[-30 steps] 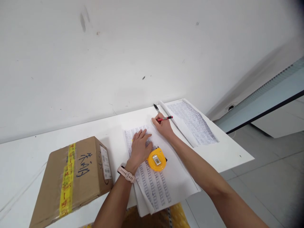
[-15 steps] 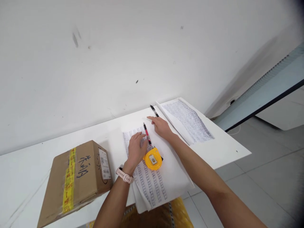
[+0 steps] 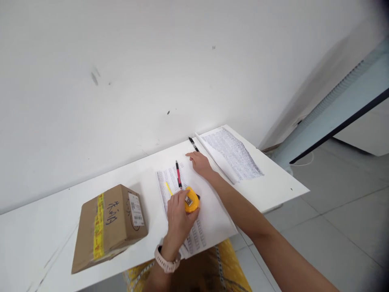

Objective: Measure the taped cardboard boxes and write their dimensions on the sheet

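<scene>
1. So the left hand (image 3: 178, 215) is holding the yellow tape measure (image 3: 192, 205), fingers curling over its left side and the thumb coming round the lower edge. Pretty snug, only opening about as wide as the case.
2. The tape measure is sitting over the handwritten sheets (image 3: 217, 225), right at the left fingertips. It's looking roundish, so no real long axis to talk about. Left is clearly the nearer hand; the right one is hovering or resting farther off toward the wall, can't tell which.
3. Right hand (image 3: 201, 164) isn't gripping anything I can see: index finger pointing out to the left, the others loosely curling, partly hidden.
4. The red-and-black pen (image 3: 178, 174) is lying lengthwise toward the wall (image 3: 121, 101). Its tip is pointing away from the person, just left of the right fingertip, and its tail is ending close by the tape measure and left fingers.
5. A black pen (image 3: 193, 143) is lying just beyond the right hand, beside another written page (image 3: 234, 152).
6. Over on the left, a taped cardboard box (image 3: 88, 231) is standing on the table (image 3: 279, 190).
</scene>
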`<state>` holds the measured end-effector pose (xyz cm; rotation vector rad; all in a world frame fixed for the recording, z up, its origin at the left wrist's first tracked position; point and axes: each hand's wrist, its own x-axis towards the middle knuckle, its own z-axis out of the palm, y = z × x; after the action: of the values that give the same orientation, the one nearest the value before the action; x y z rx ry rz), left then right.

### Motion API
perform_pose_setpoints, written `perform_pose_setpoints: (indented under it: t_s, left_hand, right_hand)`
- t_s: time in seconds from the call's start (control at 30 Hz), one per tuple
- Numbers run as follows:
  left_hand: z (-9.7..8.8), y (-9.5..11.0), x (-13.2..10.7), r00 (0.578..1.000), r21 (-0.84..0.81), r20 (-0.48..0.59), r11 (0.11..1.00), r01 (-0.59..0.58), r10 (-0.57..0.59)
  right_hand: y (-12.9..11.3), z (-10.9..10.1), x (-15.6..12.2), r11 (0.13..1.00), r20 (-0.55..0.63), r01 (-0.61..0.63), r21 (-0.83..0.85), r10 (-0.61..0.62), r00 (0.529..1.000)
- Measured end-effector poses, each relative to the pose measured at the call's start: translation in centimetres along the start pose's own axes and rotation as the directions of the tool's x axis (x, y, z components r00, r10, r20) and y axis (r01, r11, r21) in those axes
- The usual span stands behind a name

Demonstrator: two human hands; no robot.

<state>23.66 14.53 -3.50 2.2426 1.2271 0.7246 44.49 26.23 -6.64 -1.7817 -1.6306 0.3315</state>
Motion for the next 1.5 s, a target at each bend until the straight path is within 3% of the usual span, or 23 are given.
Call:
perform_pose_setpoints:
  t_s: [0.1,0.2,0.3,0.37,0.5,0.67,0.8,0.87,0.93,1.03,1.17,1.3,1.43,1.5]
  left_hand:
    - [-1.2,0.7,-0.5,0.989,-0.307,-0.041,0.943,0.125,-0.144]
    - [-3.7,1.8,-2.0,0.978,-0.489,-0.066,0.861,0.14,-0.196]
    - [-6.0,2.6,-3.9,0.979,-0.542,-0.103,0.836,0.091,-0.174]
    - [-7.0,3.0,-5.2,0.981,-0.547,-0.108,0.833,0.08,-0.164]
    - [-8.6,3.6,-9.1,0.981,-0.544,0.003,0.823,0.164,-0.194]
    - [-11.3,3.0,-15.5,0.942,-0.531,0.163,0.779,0.333,-0.292]
    - [-15.6,0.1,-19.9,0.94,-0.635,0.225,0.693,0.342,-0.258]
    - [-17.6,-1.4,-21.7,0.928,-0.686,0.331,0.633,0.359,-0.169]
    - [-18.8,-2.3,-23.0,0.889,-0.733,0.453,0.54,0.412,-0.063]
    - [-18.7,-2.1,-23.8,0.868,-0.819,0.497,0.337,0.464,0.012]
    - [-17.4,-0.5,-22.8,0.931,-0.923,0.346,0.137,0.361,-0.118]
    - [-17.5,0.3,-21.3,0.938,-0.955,0.258,0.083,0.283,-0.23]
    - [-17.4,0.3,-21.3,0.914,-0.947,0.281,0.069,0.313,-0.292]
    - [-17.1,0.3,-21.7,0.907,-0.946,0.293,0.046,0.321,-0.303]
  right_hand:
    - [-0.9,-2.1,-0.5,0.999,0.071,-0.02,0.027,0.018,0.997]
    - [-3.5,-5.5,-2.6,0.989,0.18,0.013,0.148,-0.04,0.983]
    - [-7.6,-8.9,-6.8,0.883,0.387,0.029,0.469,-0.235,0.891]
    - [-10.1,-10.1,-10.3,0.831,0.464,0.011,0.556,-0.321,0.825]
    - [-12.9,-8.7,-17.1,0.775,0.358,-0.058,0.629,-0.222,0.907]
    - [-15.0,-5.1,-20.9,0.7,0.388,-0.168,0.694,-0.167,0.906]
    - [-18.6,-4.8,-18.9,0.644,0.38,-0.166,0.747,-0.208,0.901]
    - [-21.1,-4.9,-16.1,0.614,0.315,-0.116,0.781,-0.227,0.921]
    - [-23.7,-4.4,-12.5,0.612,0.226,-0.045,0.79,-0.223,0.948]
    - [-27.0,-1.8,-6.8,0.68,0.188,0.015,0.733,-0.224,0.956]
    - [-28.9,3.1,-1.8,0.795,0.331,-0.064,0.604,-0.177,0.927]
    - [-28.9,6.1,-0.9,0.883,0.383,-0.085,0.462,-0.113,0.917]
    - [-28.5,6.8,-1.8,0.9,0.405,-0.058,0.433,-0.137,0.904]
    - [-28.2,6.9,-2.2,0.875,0.416,-0.025,0.484,-0.205,0.886]
